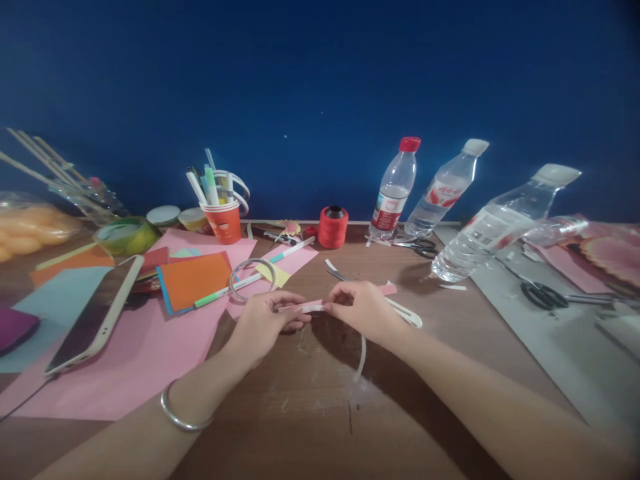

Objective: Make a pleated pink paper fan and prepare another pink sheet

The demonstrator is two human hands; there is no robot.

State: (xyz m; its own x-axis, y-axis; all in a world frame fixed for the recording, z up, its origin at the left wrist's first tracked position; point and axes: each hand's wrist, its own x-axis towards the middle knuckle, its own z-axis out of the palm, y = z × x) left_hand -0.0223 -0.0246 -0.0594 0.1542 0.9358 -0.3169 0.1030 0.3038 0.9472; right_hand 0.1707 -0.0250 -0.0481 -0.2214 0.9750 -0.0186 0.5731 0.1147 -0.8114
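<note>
Both my hands meet over the middle of the brown table (310, 413). My left hand (265, 320) pinches one end of a narrow pink paper strip (307, 307), and my right hand (363, 308) pinches the other end. A white strip (363, 353) trails down from under my right hand onto the table. My left wrist wears a silver bangle (183, 413).
Pink, orange and blue paper sheets (150, 340), a phone (95, 313), a tape ring (250, 279) and a pen (260, 272) lie at left. An orange cup of pens (223, 217), red thread spool (333, 227), three water bottles (395, 190) and scissors (545, 293) stand behind and right.
</note>
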